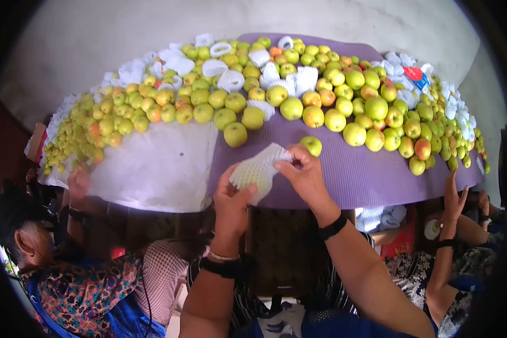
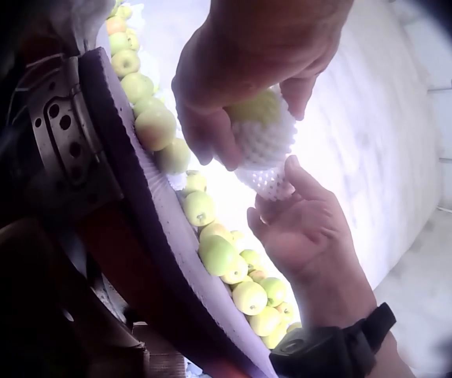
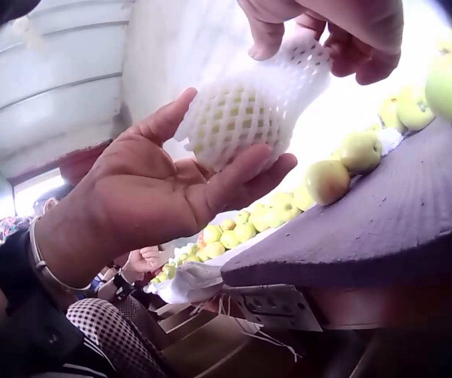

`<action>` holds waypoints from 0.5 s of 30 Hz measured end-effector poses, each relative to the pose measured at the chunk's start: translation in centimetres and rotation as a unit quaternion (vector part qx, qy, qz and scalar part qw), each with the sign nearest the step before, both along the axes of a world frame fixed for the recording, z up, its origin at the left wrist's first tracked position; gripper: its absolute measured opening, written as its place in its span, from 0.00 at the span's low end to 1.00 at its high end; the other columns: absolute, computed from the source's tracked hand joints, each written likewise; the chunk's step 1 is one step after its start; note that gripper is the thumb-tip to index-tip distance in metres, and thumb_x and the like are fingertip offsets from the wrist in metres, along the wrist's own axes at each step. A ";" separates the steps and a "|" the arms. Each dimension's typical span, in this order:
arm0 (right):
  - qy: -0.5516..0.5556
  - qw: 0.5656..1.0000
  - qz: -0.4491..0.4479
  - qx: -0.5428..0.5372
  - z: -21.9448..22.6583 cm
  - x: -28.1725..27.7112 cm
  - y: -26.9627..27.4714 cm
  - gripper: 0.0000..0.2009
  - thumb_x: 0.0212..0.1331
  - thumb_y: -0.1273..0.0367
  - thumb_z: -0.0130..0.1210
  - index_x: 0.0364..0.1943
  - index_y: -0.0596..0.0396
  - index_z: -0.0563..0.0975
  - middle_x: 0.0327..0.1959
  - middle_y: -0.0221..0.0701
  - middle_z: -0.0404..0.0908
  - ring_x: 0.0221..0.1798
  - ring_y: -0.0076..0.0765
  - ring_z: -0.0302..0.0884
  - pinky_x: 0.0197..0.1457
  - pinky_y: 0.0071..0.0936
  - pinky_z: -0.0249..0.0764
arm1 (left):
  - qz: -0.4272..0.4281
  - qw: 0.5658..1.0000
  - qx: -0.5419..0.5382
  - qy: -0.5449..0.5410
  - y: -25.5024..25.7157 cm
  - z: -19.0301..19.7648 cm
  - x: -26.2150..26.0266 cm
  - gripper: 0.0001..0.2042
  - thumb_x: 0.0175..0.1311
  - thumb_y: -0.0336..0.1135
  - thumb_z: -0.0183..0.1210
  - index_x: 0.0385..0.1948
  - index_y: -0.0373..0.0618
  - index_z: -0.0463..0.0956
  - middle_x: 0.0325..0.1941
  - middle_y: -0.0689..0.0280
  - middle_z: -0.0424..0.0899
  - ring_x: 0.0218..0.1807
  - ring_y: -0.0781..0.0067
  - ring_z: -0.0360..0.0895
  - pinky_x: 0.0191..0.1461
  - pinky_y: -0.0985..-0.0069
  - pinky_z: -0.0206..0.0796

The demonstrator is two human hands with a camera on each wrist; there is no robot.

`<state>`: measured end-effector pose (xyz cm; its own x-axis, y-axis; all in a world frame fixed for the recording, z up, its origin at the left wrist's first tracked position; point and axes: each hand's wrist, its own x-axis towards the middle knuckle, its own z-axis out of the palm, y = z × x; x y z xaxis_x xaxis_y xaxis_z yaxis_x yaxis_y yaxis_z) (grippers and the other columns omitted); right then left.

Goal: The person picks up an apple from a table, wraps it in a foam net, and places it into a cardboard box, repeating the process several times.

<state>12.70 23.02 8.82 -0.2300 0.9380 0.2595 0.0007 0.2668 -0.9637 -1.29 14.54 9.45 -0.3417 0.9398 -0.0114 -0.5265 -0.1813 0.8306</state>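
Observation:
I hold a green apple in a white foam net point(image 1: 258, 172) between both hands, above the near edge of the purple mat point(image 1: 366, 172). My left hand point(image 1: 238, 193) cradles it from below, thumb and fingers wrapped round the net point(image 3: 245, 118). My right hand point(image 1: 296, 160) pinches the net's upper end point(image 3: 308, 55). In the left wrist view the left hand point(image 2: 249, 114) grips the netted apple point(image 2: 267, 150) and the right hand point(image 2: 289, 206) touches its loose end. A bare apple point(image 1: 311, 145) lies just beyond my right hand.
A big heap of green-yellow apples point(image 1: 298, 84) covers the far half of the table, with loose foam nets point(image 1: 231, 80) among them. A white sheet point(image 1: 152, 163) covers the left part. Other people reach to the table edge at the left point(image 1: 79, 183) and right point(image 1: 453, 197).

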 end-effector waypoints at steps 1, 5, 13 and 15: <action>-0.007 0.996 -0.025 0.084 -0.3 -0.2 0.1 0.11 0.41 0.74 0.63 0.25 0.60 0.70 0.27 0.29 0.69 0.31 0.25 0.65 0.34 0.21 0.64 | -0.006 1.000 -0.010 -0.013 -0.2 0.1 -0.1 0.23 0.50 0.16 0.51 0.52 0.34 0.60 0.49 0.56 0.71 0.49 0.65 0.72 0.52 0.70 0.67; -0.043 0.959 -0.047 0.276 0.8 -0.2 -0.1 0.11 0.39 0.76 0.62 0.25 0.60 0.70 0.25 0.32 0.69 0.27 0.30 0.66 0.31 0.21 0.64 | -0.015 0.998 -0.030 -0.046 0.1 0.4 -0.6 0.21 0.53 0.19 0.52 0.51 0.35 0.61 0.47 0.55 0.72 0.47 0.65 0.74 0.49 0.70 0.70; 0.117 0.980 0.112 -0.114 1.0 -1.3 -0.8 0.07 0.50 0.74 0.57 0.32 0.61 0.74 0.28 0.23 0.76 0.31 0.14 0.68 0.34 0.16 0.67 | -0.026 0.997 -0.026 -0.066 0.0 0.5 -0.7 0.21 0.54 0.21 0.53 0.51 0.35 0.61 0.47 0.56 0.72 0.46 0.65 0.74 0.48 0.69 0.70; 0.123 0.979 0.108 -0.121 1.2 -1.3 -1.0 0.08 0.50 0.74 0.57 0.34 0.61 0.75 0.28 0.23 0.76 0.31 0.14 0.68 0.35 0.17 0.68 | -0.017 0.999 -0.016 -0.037 0.0 0.3 -0.3 0.21 0.55 0.24 0.53 0.52 0.37 0.60 0.47 0.56 0.73 0.46 0.65 0.74 0.46 0.68 0.71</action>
